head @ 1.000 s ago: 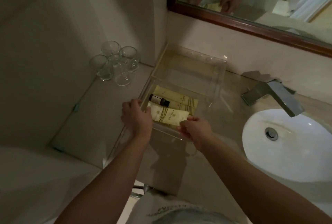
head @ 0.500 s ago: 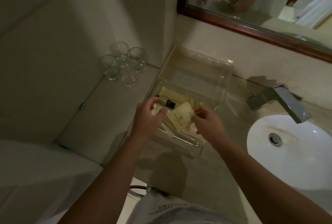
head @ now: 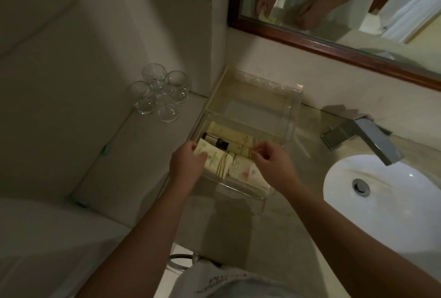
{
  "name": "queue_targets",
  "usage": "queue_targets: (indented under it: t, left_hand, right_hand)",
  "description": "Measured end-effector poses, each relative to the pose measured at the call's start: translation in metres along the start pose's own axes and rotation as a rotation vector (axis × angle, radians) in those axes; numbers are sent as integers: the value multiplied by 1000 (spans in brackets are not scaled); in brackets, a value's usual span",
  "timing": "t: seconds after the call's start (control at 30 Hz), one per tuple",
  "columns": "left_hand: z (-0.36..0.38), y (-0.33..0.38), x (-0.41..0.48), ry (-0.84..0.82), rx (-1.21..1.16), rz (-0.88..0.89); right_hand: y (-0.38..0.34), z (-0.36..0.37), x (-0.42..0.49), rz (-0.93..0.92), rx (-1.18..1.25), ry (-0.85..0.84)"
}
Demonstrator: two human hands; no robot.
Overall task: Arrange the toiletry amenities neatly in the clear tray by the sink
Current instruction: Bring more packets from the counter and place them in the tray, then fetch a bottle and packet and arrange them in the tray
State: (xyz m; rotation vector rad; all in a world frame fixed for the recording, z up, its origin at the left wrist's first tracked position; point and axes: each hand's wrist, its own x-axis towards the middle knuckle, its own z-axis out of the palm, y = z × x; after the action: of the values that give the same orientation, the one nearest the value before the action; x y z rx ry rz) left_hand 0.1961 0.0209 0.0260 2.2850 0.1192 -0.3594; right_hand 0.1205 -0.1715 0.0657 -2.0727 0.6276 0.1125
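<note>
A clear tray (head: 290,116) stands on the counter left of the sink. Its near end holds several cream amenity packets (head: 241,141) and a small dark bottle (head: 216,141) lying on its side. My left hand (head: 188,162) grips the left end of a cream packet with gold lines (head: 218,162) at the tray's front. My right hand (head: 269,161) hovers over the right side, fingertips pinched on the edge of a packet. A white packet (head: 245,172) lies between the hands.
Three upturned clear glasses (head: 158,93) stand in the corner to the left. A white sink (head: 386,199) and a square metal tap (head: 372,141) lie to the right. A wood-framed mirror (head: 334,42) hangs on the wall behind the tray.
Both hands went from the tray's front rim into the tray. A cream packet was lifted and tilted, and now lies lower at the front, uncovering a white packet beside it.
</note>
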Motion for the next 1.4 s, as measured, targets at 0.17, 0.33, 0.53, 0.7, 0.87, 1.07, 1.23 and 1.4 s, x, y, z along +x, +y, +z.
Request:
queue_targets:
  t: [0.17,0.33,0.53,0.7,0.87,1.07,1.23,1.4]
  left_hand:
    - [17,-10,3,185,179,12]
    - [26,-13,0,254,412,59]
    - [33,-10,-10,296,420,342]
    - [44,-16,-21,60,535,488]
    - [48,-9,-31,42,679,490]
    - [88,32,-98,138,609,562]
    - [181,90,-213,-45,410,840]
    - [267,132,-323,-370,280,1008]
  right_hand:
    - [19,2,-14,71,5,-10]
    - [32,3,-25,90,4,-9]
    - [46,1,-43,135,29,7]
    - [65,-6,-69,139,51,59]
    - [92,-34,-96,165,110,154]
    - [152,-86,-154,180,148,273]
    - [227,-150,-233,286,203,444]
    - [299,-215,-311,357,270,616]
